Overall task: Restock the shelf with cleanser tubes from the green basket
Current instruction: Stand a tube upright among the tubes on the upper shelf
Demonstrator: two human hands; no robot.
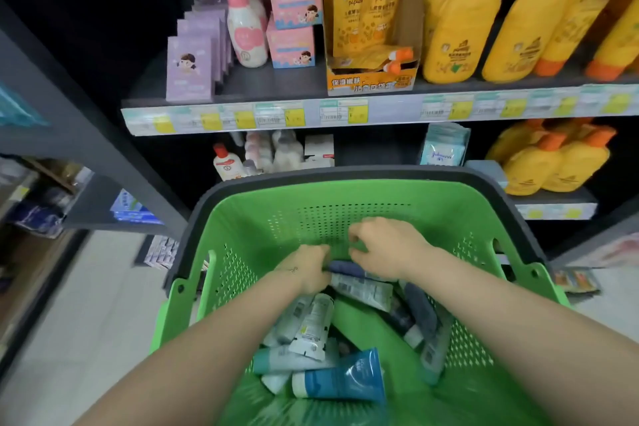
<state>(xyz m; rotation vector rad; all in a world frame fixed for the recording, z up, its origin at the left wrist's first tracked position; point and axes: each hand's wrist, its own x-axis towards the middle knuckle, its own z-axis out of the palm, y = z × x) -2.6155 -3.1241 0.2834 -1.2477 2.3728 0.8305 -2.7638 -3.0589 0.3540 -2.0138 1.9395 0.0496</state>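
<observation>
Basket: the green basket (249, 218) sat right under you, in front of the shelf (390, 93), and both your arms reached down into it.
Tubes: the cleanser tubes (313, 325) lay loose and crossed in a heap, from the basket's middle to its near edge. A blue tube (342, 379) lay nearest you, and a dark tube (345, 268) sat at the far end of the heap.
Left hand: your left hand (307, 270) was curled knuckles-up over the end of the dark tube and appeared to grip it, though the fingertips were hidden.
Right hand: your right hand (383, 249) hung just beside it, toward the far wall, with fingers half curled and thumb apart. Nothing showed between them.
Weight: the tubes looked light, so one hand could probably carry several.
Feel: soft plastic bodies would likely dent under a squeeze, while the caps and crimped ends would be stiffer. The glossy skins may have been slippery.
Where to hold: you would do best to take each tube across the body near the cap, with the thumb opposite the fingers.
Caution: pulling one from under the crossed heap could have dragged its neighbours along.
Fragility: low, since a drop back into the basket would hardly harm them.
</observation>
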